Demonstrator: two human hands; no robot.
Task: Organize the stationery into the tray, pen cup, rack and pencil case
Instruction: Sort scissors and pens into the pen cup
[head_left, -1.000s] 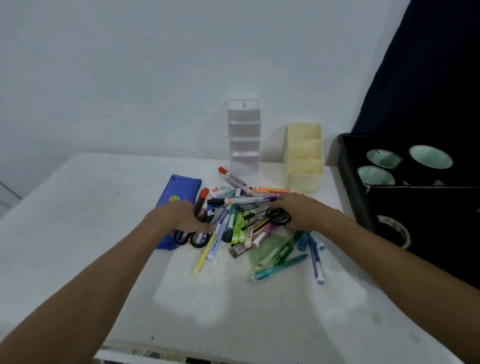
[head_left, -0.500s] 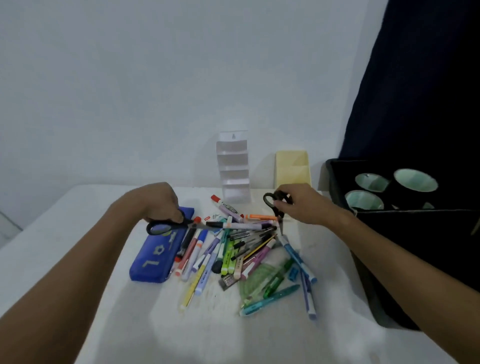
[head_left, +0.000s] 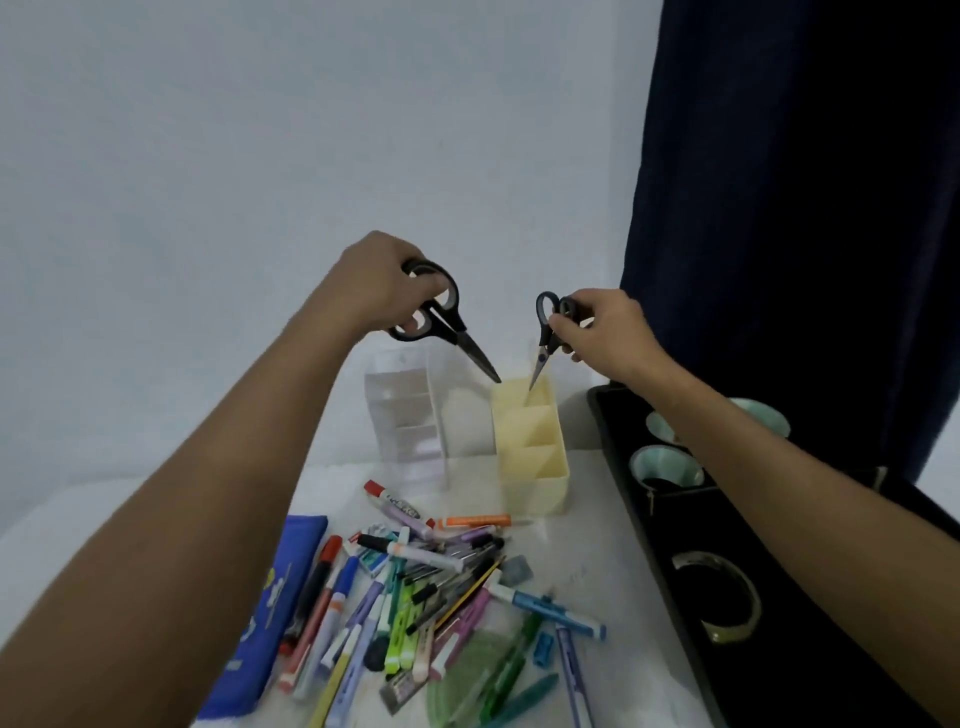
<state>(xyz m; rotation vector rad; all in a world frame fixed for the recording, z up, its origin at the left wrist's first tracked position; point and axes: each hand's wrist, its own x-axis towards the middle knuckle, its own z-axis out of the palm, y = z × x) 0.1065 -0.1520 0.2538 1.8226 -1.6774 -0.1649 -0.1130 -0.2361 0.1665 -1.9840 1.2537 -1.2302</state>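
Left hand (head_left: 382, 283) raised, fingers curled, right hand (head_left: 605, 330) pinching

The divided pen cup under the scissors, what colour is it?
Pale yellow pen cup, shown best in the head view.

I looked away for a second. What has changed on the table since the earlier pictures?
Both hands have lifted scissors off the pile: the left hand holds the larger scissors, the right hand the smaller scissors, blades pointing down over the yellow organizer. The pen pile and blue pencil case stay put.
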